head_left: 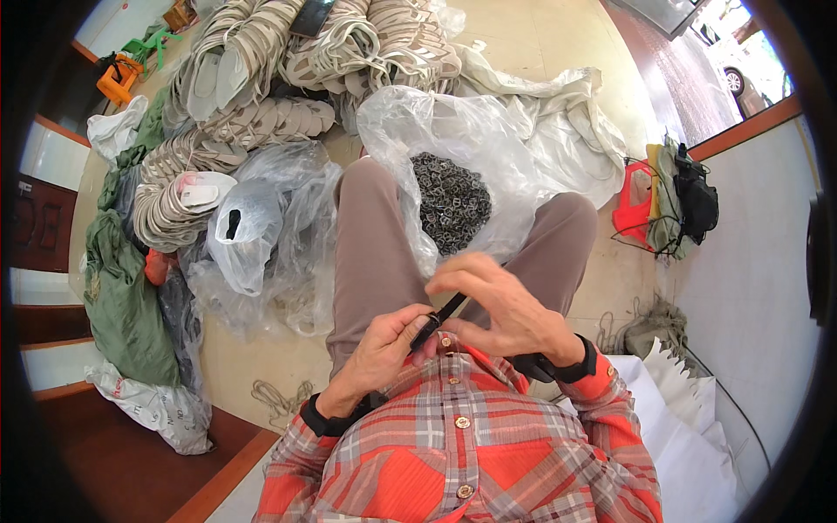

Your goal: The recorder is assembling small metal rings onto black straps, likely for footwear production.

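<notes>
A narrow black strap (451, 308) with a dark buckle-like piece (425, 329) at its lower end is held in front of my shirt. My left hand (381, 350) is closed, its thumb pressing on the dark piece. Bent over the strap's upper end is my right hand (506, 312), its fingers curled around that end and its thumb lower down; the exact grip is partly hidden. Between my knees stands a clear plastic bag (384, 118), rolled open, filled with many small dark metal buckles (451, 205).
Stacks of beige strappy shoe parts (253, 52) lie at the far left, a phone (312, 16) on top. Clear plastic bags (248, 231) and a green cloth bundle (122, 296) sit to my left. White sheeting (567, 131) spreads beyond the buckle bag. Bags (663, 196) rest against the right wall.
</notes>
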Demonstrator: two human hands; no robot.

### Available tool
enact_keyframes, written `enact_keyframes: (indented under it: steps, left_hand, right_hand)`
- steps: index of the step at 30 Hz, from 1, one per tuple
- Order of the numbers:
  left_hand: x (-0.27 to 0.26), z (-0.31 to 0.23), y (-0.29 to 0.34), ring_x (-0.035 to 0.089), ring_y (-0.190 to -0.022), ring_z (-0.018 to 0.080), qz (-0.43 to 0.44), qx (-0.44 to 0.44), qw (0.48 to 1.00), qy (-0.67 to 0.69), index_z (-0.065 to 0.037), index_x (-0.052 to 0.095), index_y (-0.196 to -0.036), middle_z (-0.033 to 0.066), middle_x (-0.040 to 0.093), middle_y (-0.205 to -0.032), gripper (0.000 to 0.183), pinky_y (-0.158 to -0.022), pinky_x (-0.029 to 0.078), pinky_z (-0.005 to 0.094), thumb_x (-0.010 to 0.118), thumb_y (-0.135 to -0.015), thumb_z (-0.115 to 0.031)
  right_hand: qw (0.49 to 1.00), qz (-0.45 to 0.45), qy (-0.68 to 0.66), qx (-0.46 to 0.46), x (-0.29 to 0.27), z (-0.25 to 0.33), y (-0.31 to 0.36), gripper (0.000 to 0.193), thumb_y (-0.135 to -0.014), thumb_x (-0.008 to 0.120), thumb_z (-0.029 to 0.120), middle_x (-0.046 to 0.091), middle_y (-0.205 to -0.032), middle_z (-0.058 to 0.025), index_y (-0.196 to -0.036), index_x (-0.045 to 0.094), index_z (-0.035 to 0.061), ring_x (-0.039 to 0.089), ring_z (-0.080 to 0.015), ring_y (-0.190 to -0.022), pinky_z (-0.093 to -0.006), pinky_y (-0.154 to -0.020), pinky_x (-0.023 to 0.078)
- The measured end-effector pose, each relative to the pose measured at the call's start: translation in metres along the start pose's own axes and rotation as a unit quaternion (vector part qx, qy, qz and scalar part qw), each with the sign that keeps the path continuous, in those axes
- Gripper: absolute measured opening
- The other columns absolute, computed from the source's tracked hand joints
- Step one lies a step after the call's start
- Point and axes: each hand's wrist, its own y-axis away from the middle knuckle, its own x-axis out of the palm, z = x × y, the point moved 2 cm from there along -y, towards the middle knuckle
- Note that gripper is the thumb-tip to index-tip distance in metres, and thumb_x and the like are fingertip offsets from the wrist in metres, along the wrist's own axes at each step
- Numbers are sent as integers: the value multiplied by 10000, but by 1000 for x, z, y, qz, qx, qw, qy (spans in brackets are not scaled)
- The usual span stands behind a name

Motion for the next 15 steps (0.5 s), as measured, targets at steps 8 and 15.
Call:
enact_keyframes:
  steps: [8,15]
  left_hand:
    - [-9,-6,1,467,-527,61,-79,-30,991,102,-2,557,-927,26,544,-691,281,-491,377,181,475,-932,-270]
    - [-6,-16,-5,507,-532,54,-109,-8,992,-58,2,563,-908,4,570,-663,142,-494,413,196,542,-895,-138]
  right_hand:
    - [957,119,-190,184,7,-8,8,208,-733,606,18,579,-831,-109,-937,571,-5,570,-210,-734,-297,-624,445]
    - [951,90,-212,205,14,-11,13,190,-728,609,24,597,-796,-97,-906,565,-22,570,-156,-724,-275,-629,447]
